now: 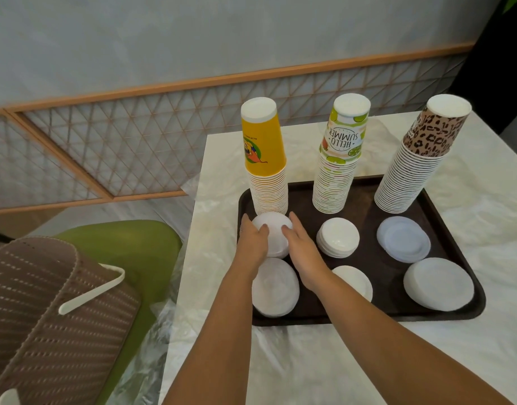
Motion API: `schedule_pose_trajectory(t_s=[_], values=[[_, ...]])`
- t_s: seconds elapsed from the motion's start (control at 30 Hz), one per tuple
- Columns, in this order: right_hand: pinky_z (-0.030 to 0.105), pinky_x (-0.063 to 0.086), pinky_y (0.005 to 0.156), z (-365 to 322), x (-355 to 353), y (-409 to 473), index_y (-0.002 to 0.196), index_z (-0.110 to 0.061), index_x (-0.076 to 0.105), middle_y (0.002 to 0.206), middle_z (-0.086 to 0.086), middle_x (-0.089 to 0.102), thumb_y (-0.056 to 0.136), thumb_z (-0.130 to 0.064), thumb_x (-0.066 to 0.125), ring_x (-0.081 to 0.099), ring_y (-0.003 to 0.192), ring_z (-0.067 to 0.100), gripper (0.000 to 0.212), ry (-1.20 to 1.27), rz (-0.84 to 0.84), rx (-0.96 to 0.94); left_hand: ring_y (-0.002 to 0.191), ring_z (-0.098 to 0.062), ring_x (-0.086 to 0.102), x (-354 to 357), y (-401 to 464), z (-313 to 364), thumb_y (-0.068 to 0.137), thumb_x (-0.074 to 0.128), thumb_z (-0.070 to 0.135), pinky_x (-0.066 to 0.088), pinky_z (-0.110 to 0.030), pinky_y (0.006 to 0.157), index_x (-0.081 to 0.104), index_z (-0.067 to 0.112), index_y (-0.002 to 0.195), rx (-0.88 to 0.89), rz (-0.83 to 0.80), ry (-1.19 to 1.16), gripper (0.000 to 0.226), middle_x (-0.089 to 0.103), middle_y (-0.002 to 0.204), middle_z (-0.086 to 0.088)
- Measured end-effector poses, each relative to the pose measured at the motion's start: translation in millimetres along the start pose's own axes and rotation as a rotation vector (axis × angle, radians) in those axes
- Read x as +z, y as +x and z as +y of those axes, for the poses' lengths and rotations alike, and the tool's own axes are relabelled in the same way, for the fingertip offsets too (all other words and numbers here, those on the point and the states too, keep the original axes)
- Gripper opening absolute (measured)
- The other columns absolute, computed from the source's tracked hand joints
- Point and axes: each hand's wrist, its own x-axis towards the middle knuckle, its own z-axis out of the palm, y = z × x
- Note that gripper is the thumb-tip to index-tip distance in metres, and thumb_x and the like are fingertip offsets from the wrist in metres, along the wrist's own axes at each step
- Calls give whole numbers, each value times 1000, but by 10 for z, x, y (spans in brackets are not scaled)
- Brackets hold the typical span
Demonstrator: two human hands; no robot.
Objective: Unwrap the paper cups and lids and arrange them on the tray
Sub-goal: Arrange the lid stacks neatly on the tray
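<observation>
Right now your left hand point(252, 238) and right hand point(302, 244) flank a white lid stack point(273, 235) on the dark tray point(456, 314), each grip curled against its side with a thumb over the top, so both are clamped on that stack. It sits just beyond your fingertips' reach from the yellow cup stack point(264, 159), which rises directly behind your grip and looks close enough to nudge. To finish this step well, keep the squeeze even from both sides so the lids stay squared, set the pile flat on the tray, and slide your fingers out sideways rather than lifting, so nothing gets dragged askew or knocks the tall cups. Another lid pile point(276, 287) lies right under your wrists; clear it as you draw back. To the right of your grip stand a further lid stack point(337, 236), a clear lid pile point(403, 238), and behind them the lime-print cups point(339, 159) and leopard-print cups point(418, 159). Both forearms reach forward from the near edge of the desk point(309, 361), nearly parallel, wrists low, palms turned inward toward each other.
</observation>
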Motion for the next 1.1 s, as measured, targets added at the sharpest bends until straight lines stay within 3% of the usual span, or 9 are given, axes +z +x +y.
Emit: schedule_pose_trajectory(t_s=[0.2, 0.33, 0.43, 0.53, 0.6, 0.7, 0.77, 0.87, 1.1], values=[[36, 22, 114, 6, -7, 36, 151, -24, 14, 157, 2, 22, 103, -19, 33, 23, 143, 22, 53, -87, 31, -21, 138, -29, 31, 13, 21, 3, 102, 32, 21, 31, -39, 110, 18, 13, 150, 2, 30, 68, 50, 26, 153, -10], [34, 25, 113, -60, -50, -41, 148, -22, 28, 153, 0, 32, 101, -22, 40, 29, 141, 19, 48, -116, 147, -146, 138, -24, 31, 49, -91, 78, 101, 38, 22, 31, -33, 109, 26, 14, 147, 143, 260, 24, 48, 30, 152, -8], [23, 33, 104, -145, -188, -154, 139, -18, 44, 142, -1, 47, 98, -15, 46, 43, 132, 14, 41, -120, 229, -296, 133, -19, 34, 147, -229, 162, 99, 44, 20, 36, -28, 102, 38, 16, 140, 313, 456, -44, 42, 41, 143, -4], [3, 36, 90, -213, -446, -279, 128, -14, 54, 127, -3, 58, 96, -9, 50, 53, 115, 6, 33, -142, 298, -452, 126, -16, 39, 316, -421, 291, 97, 47, 16, 35, -21, 96, 45, 15, 133, 467, 505, -117, 36, 48, 134, -3], [1, 38, 85, -218, -678, -343, 124, -15, 58, 118, -5, 58, 94, -8, 52, 56, 108, 6, 31, -211, 356, -518, 119, -15, 45, 477, -558, 370, 97, 47, 12, 39, -22, 96, 48, 12, 129, 570, 438, -191, 33, 51, 128, -4], [13, 38, 89, -146, -1082, -428, 122, -17, 59, 121, 1, 57, 91, -9, 56, 55, 111, 12, 32, -386, 410, -544, 119, -12, 48, 788, -765, 443, 98, 46, 16, 42, -23, 100, 46, 17, 131, 585, 209, -199, 33, 49, 131, -1], [17, 35, 94, -63, -1346, -493, 126, -17, 55, 129, 3, 52, 90, -15, 60, 50, 117, 15, 36, -549, 440, -498, 128, -12, 42, 1000, -896, 480, 100, 43, 22, 34, -18, 102, 39, 20, 138, 507, 22, -149, 39, 41, 141, 1], [35, 37, 105, 97, -1696, -603, 135, -17, 47, 143, 6, 40, 90, -23, 61, 44, 127, 22, 47, -713, 431, -331, 138, -15, 32, 1286, -1040, 507, 101, 39, 28, 27, -24, 108, 28, 18, 146, 341, -198, -132, 47, 31, 152, 1], [36, 32, 108, 399, -2150, -729, 148, -13, 22, 154, 9, 23, 95, -26, 53, 32, 137, 25, 62, -773, 248, -99, 137, -20, 33, 1814, -1259, 415, 102, 36, 30, 26, -31, 111, 23, 17, 148, 115, -356, -204, 50, 34, 150, -2]])
